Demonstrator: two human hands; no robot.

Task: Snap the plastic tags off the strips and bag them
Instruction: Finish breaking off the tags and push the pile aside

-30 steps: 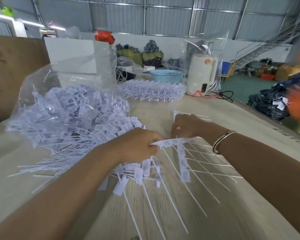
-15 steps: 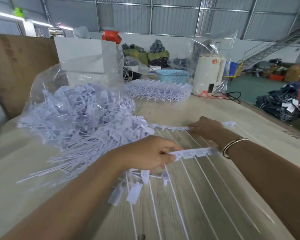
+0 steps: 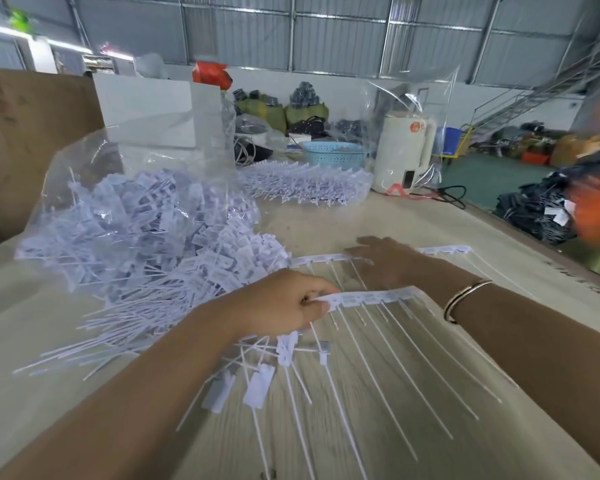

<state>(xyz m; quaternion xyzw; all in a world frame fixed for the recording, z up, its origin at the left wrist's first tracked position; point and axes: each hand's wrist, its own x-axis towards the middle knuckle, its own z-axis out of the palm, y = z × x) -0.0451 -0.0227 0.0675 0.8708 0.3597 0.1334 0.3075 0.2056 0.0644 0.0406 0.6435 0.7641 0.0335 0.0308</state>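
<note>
The right hand [image 3: 378,261] has let go and now lies flat on a fresh strip [image 3: 444,250], while the left hand [image 3: 284,303] still pinches the near strip [image 3: 371,297], so snapping continues.

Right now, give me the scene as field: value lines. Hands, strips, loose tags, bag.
left hand: pinches the end of the near strip
right hand: fingers flat on the far strip
near strip: lifted, tails hanging toward the camera
far strip: lying on the table
loose tags: small heap under the left hand
bag: clear plastic, full of tags, mouth open toward the hands
</note>
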